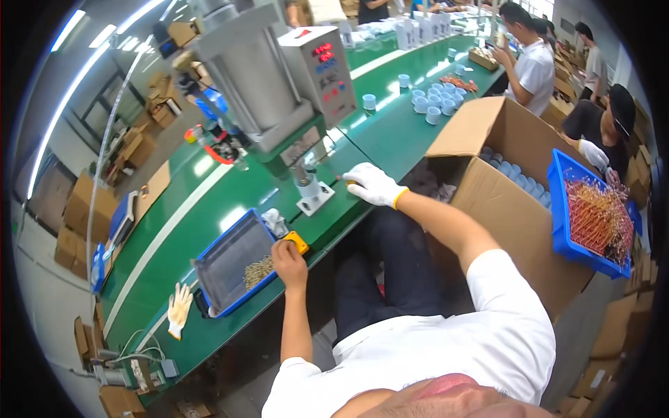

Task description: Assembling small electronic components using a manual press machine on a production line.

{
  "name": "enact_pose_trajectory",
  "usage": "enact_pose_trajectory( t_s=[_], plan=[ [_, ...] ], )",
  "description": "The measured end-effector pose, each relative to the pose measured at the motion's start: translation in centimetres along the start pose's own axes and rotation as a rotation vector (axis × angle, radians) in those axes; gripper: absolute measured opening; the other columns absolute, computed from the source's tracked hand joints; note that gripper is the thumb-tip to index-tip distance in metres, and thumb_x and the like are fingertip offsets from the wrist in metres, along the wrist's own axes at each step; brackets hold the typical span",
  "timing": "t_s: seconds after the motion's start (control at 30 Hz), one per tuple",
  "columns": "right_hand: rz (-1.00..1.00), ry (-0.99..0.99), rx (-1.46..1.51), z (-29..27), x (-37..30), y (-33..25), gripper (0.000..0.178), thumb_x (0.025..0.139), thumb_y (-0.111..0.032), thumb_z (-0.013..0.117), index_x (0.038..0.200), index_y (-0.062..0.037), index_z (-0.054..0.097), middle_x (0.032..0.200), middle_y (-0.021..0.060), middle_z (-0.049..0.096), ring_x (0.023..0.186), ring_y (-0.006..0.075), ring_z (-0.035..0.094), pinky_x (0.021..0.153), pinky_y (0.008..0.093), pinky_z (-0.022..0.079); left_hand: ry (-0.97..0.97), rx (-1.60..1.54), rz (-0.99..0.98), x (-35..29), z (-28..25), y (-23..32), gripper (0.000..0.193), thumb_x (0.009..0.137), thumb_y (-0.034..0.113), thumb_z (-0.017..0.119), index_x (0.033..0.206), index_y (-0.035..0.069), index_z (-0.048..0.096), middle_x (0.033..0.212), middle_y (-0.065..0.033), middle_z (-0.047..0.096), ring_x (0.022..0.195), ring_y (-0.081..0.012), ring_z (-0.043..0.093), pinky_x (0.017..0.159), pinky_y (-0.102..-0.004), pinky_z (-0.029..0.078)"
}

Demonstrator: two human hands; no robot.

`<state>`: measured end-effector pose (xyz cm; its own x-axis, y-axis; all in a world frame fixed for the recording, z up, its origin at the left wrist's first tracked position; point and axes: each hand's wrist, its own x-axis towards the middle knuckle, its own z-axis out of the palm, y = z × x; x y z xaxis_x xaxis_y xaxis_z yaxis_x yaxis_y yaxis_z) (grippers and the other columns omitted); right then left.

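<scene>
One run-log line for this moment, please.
left hand: bare, at yellow box | right hand: white-gloved, at green bench beside press | near left hand: blue tray, small brass-coloured pieces | left of tray: loose glove

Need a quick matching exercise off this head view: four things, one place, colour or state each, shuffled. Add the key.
1. Left hand
2. Right hand
3. Loose glove
4. Cardboard box

A. Left of the blue tray
B. White-gloved
C. Pale blue cups inside
D. Bare, next to the yellow block

Pairs: 1-D, 2-B, 3-A, 4-C
</scene>
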<state>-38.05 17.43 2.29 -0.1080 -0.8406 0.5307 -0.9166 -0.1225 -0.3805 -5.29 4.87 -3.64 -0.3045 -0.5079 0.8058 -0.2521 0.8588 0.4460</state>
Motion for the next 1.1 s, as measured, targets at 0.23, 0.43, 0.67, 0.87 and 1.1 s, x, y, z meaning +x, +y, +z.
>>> enact_pose_trajectory(
  t_s=[0.23,0.43,0.67,0.87,1.1],
  plan=[
    [0.151,-0.424,0.110,-3.1,1.8,0.0,0.050,0.104,-0.047,0.052,0.120,-0.0042,0.071,0.119,0.0221,0.068,0.111,0.0427,0.063,0.099,0.0487,0.049,-0.015,-0.029,-0.157,0.5,0.0,0.4,0.007,0.103,0.004,0.061,0.105,-0.003,0.061,0.108,-0.0182,0.062,0.094,-0.0355,0.063,0.081,-0.0406,0.052],
    [0.258,-0.355,0.080,-2.1,1.8,-1.0,0.051,0.104,-0.049,0.051,0.116,-0.0050,0.073,0.113,0.0229,0.070,0.107,0.0436,0.065,0.098,0.0490,0.050,-0.090,-0.089,-0.298,2.3,-0.7,2.1,0.009,0.103,0.006,0.063,0.106,-0.002,0.062,0.100,-0.0135,0.062,0.087,-0.0260,0.063,0.076,-0.0366,0.051],
    [0.231,-0.190,0.094,-1.0,2.1,-1.2,0.039,0.100,-0.038,0.061,0.107,-0.0032,0.075,0.098,0.0217,0.071,0.101,0.0429,0.066,0.090,0.0500,0.053,-0.133,-0.180,-0.194,9.2,-0.1,3.8,0.006,0.095,0.004,0.070,0.098,-0.001,0.067,0.086,-0.0130,0.063,0.077,-0.0258,0.062,0.071,-0.0363,0.050],
    [0.272,-0.421,0.026,-2.7,3.7,-0.8,0.042,0.100,-0.037,0.063,0.124,-0.0027,0.069,0.118,0.0185,0.067,0.117,0.0384,0.060,0.103,0.0441,0.048,-0.331,-0.303,-0.233,15.9,1.9,5.3,0.017,0.088,0.015,0.081,0.094,0.001,0.073,0.070,-0.0084,0.059,0.063,-0.0172,0.054,0.058,-0.0338,0.043],
    [0.291,-0.370,0.027,-1.5,2.3,-0.2,0.045,0.101,-0.037,0.063,0.130,-0.0026,0.066,0.122,0.0172,0.065,0.120,0.0370,0.059,0.106,0.0415,0.046,-0.733,-0.003,-0.327,19.3,4.5,5.8,0.025,0.090,0.021,0.082,0.104,0.001,0.081,0.081,-0.0080,0.072,0.069,-0.0135,0.063,0.065,-0.0276,0.051]
  ],
)
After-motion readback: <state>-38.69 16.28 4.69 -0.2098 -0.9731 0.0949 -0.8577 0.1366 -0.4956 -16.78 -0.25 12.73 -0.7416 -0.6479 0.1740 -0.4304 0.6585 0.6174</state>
